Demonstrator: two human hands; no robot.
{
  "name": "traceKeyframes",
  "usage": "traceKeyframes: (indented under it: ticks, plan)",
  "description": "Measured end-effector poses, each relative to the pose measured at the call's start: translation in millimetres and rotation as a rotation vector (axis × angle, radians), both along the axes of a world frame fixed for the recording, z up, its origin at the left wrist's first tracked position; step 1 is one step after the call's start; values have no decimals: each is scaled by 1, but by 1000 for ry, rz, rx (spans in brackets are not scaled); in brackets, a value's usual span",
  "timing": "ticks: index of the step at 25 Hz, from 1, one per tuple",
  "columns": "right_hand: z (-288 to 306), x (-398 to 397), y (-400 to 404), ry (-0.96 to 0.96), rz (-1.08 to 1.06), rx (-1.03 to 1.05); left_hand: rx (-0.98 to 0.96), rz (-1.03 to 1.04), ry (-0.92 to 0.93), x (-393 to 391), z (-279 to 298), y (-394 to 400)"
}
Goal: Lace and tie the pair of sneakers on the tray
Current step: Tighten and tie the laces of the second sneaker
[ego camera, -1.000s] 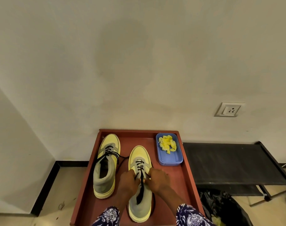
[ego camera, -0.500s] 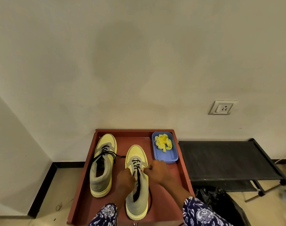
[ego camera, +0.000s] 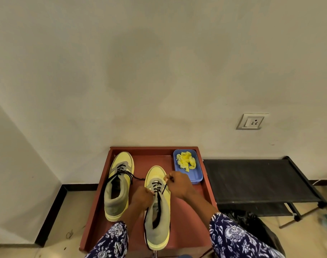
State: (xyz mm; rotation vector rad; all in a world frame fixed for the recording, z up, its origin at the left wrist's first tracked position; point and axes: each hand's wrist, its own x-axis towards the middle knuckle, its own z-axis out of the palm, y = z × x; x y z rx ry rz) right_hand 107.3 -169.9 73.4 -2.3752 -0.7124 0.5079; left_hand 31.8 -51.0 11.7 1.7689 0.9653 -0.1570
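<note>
Red tray (ego camera: 205, 185): hands (ego camera: 178, 185) pinch sneaker's (ego camera: 158, 220) lace (ego camera: 163, 189).

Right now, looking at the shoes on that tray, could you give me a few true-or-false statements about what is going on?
1. Both sneakers sit on the red tray. True.
2. The right hand pinches a black lace of the right sneaker. True.
3. The blue box holds black laces. False: it holds something yellow and crumpled.
4. The left hand rests on the left sneaker. False: it is at the right sneaker's lacing, fingers curled.
5. The left sneaker has a tied bow. False: its lace ends lie loose on the tray.
</note>
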Motion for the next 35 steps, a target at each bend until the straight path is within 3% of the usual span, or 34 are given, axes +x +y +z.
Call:
traceKeyframes:
  ticks: [14,25,30,35]
  plan:
    - [12,7,2,15,2,68,-244,125,-190,-6,40,-7]
    - [44,6,11,-71,10,74,-120,130,-238,-16,62,-8]
    - [61,5,11,-84,-2,124,-343,140,-285,-25,72,-15]
    - [64,0,6,-89,-11,146,-416,113,-240,-27,78,-20]
